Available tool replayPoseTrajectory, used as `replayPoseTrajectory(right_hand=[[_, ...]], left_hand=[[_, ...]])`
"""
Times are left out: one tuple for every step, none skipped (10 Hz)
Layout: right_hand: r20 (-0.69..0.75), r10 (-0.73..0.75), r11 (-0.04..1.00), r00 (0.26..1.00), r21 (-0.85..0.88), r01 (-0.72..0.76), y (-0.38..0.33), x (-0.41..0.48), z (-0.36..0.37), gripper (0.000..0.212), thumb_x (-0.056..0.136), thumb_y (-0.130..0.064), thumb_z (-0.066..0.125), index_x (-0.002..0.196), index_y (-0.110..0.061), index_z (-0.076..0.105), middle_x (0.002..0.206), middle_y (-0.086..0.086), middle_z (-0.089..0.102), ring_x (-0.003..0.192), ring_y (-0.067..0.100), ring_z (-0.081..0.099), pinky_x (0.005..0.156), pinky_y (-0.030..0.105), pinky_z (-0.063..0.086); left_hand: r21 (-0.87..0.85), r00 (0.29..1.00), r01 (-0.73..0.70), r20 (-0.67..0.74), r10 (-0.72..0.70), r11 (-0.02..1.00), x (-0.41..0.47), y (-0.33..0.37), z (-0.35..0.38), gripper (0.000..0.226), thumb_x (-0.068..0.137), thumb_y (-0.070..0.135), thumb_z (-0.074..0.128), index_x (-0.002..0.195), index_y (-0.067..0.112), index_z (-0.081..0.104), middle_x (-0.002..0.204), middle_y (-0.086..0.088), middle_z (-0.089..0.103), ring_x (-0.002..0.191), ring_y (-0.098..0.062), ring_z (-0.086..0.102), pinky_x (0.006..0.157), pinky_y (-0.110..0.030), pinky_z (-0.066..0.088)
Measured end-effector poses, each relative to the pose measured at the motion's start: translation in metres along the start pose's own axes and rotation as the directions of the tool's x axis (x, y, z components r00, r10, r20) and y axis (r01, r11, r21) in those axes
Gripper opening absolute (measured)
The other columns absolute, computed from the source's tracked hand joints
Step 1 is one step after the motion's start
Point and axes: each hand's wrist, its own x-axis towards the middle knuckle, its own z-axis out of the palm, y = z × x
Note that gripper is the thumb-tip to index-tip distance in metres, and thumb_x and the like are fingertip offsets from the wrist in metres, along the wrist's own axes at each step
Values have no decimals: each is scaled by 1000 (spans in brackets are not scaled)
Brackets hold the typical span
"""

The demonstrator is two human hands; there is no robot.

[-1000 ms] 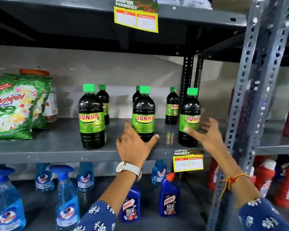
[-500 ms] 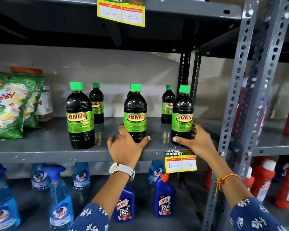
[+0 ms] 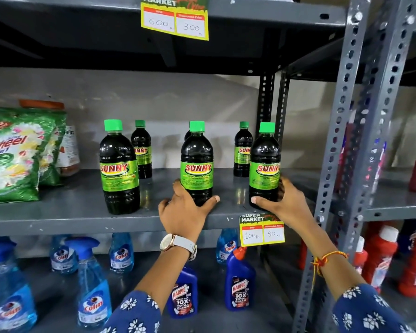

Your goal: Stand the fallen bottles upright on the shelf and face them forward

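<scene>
**On the middle shelf: bottles upright, final facing under way**

On the grey shelf (image 3: 58,219), six green-capped bottles, all upright, none fallen; front labels forward, right bottle (image 3: 264,164) turned slightly. Probably only final straightening left. Left hand (image 3: 185,212) cupped loosely around base of middle bottle (image 3: 197,164); right hand (image 3: 286,203) curled around right bottle's base, thumb in front.
</scene>
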Motion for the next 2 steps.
replayPoseTrajectory(right_hand=[[-9, 35, 997, 999, 72, -34, -5, -5, -1, 85, 62, -36, 82, 132, -15, 41, 130, 5, 56, 104, 11, 53, 93, 26, 41], [-251, -18, 999, 968, 44, 31, -11, -15, 5, 92, 66, -42, 78, 140, -14, 29, 142, 7, 42, 125, 15, 42, 103, 30, 33]], left_hand=[[-26, 997, -74, 17, 74, 997, -3, -4, -8, 106, 63, 74, 56, 131, -4, 32, 105, -21, 65, 87, -34, 64, 76, -43, 47], [-164, 991, -134, -16, 133, 977, -6, -10, -17, 96, 73, 65, 56, 134, -3, 29, 129, -26, 50, 108, -39, 55, 80, -45, 49]])
